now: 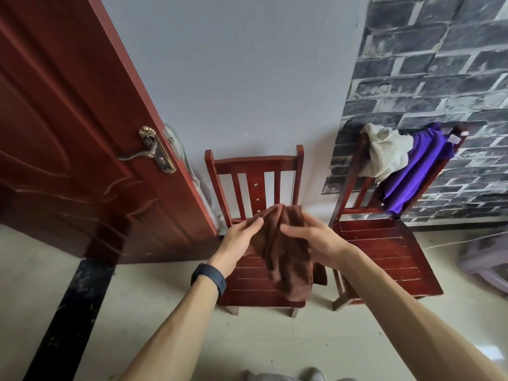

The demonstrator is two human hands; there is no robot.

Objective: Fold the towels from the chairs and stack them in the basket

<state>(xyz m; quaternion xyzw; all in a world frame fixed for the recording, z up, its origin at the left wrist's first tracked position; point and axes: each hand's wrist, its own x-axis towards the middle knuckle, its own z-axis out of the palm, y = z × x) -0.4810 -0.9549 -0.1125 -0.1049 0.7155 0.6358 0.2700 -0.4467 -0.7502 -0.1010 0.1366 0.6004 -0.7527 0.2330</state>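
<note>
A brown towel hangs bunched in the air above the seat of the left red wooden chair. My left hand pinches its upper left edge. My right hand grips the cloth on its right side. The towel's lower end droops over the chair seat. A cream towel and a purple towel are draped over the back of the right red chair. No basket is in view.
A dark red door with a brass handle stands open at the left. Behind the chairs are a grey wall and brick-pattern wallpaper. A pale plastic stool sits at the right edge. My shoes show at the bottom.
</note>
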